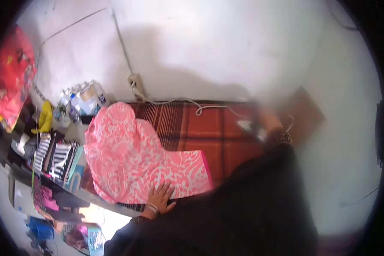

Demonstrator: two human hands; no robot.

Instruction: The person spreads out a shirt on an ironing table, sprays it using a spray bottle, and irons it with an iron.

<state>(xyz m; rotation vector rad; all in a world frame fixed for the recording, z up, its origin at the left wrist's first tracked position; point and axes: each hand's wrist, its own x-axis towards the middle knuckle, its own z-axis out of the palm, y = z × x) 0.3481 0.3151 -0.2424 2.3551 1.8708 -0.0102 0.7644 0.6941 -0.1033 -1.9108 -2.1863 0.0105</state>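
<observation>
A pink and white patterned cloth (pixel 128 158) with a bright pink edge lies bunched at its left part and flatter at its right, on a reddish-brown checked cover (pixel 200 132). My left hand (pixel 160 198) rests on the cloth's near edge, fingers spread, with a bracelet at the wrist. My right hand (pixel 269 121) is at the right end of the cover, blurred, beside an iron (pixel 247 126) that is only partly visible. Its fingers are smeared, so its grip cannot be made out. A pale cord (pixel 196 103) runs from the iron's side towards the wall.
A socket block (pixel 135 85) with a plug stands against the wall. Bottles (pixel 85 100), a yellow item (pixel 45 117) and folded striped cloths (pixel 57 153) sit at the left. A brown board (pixel 305 117) leans at the right. Red fabric (pixel 13 77) hangs at upper left.
</observation>
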